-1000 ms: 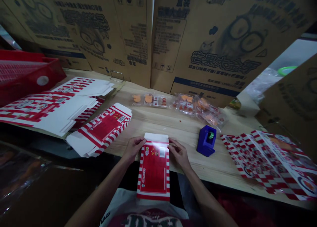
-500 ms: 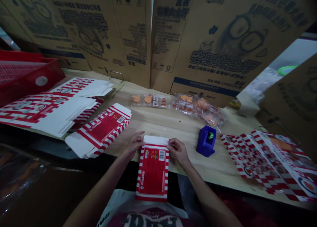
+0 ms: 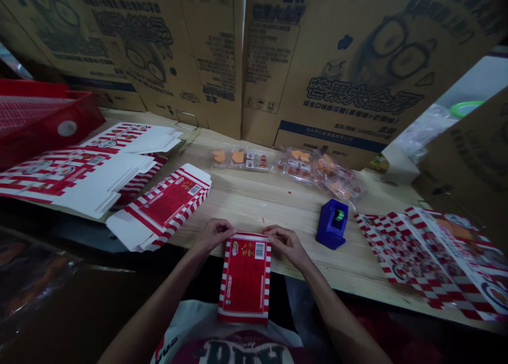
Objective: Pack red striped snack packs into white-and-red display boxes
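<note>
A red-and-white striped printed carton stands off the front edge of the wooden table, its printed face up and its far end near the edge. My left hand grips the carton's far left corner. My right hand holds the far right corner, with the fingers curled over the top edge. The white end flap is hidden from view. The carton's near end overhangs my lap.
A stack of flat striped cartons lies left of my hands, with more blanks and a red tray beyond. On the right are a blue tape dispenser, checkered printed sheets and packets of orange biscuits. Cardboard sheets stand behind.
The white end flap has folded down out of sight. The carton's far edge and both hands have moved toward me.
</note>
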A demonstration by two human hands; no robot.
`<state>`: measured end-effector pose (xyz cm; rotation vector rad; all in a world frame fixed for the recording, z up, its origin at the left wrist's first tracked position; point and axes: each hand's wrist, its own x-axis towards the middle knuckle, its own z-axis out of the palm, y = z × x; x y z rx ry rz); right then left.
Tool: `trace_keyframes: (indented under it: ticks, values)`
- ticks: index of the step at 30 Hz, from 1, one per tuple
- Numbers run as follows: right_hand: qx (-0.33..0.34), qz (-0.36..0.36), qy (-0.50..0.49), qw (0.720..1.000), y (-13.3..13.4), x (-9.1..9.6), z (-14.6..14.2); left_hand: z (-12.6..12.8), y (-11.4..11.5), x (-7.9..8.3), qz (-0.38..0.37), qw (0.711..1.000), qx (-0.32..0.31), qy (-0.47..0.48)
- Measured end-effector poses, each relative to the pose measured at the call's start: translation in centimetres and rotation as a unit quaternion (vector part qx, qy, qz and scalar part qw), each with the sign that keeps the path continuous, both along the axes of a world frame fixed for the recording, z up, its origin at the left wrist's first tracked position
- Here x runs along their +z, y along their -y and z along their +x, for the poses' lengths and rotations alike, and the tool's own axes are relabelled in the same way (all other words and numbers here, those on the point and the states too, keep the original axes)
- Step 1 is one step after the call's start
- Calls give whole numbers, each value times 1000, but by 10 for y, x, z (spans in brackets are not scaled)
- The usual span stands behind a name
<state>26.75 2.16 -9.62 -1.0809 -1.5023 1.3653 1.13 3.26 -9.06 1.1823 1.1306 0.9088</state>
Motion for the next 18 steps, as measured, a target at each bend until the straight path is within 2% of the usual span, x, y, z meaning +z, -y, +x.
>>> trace_keyframes:
  ticks: [8,13,18]
  values:
    - [-34,-31,55,997,6,5,-5,6,10,21,96,989,-28,-109]
    - [-58,-32,64,996,8,17,-2,10,10,26,76,992,-50,-90]
    - [-44,-32,76,996,7,24,-1,14,7,30,110,984,-64,-127]
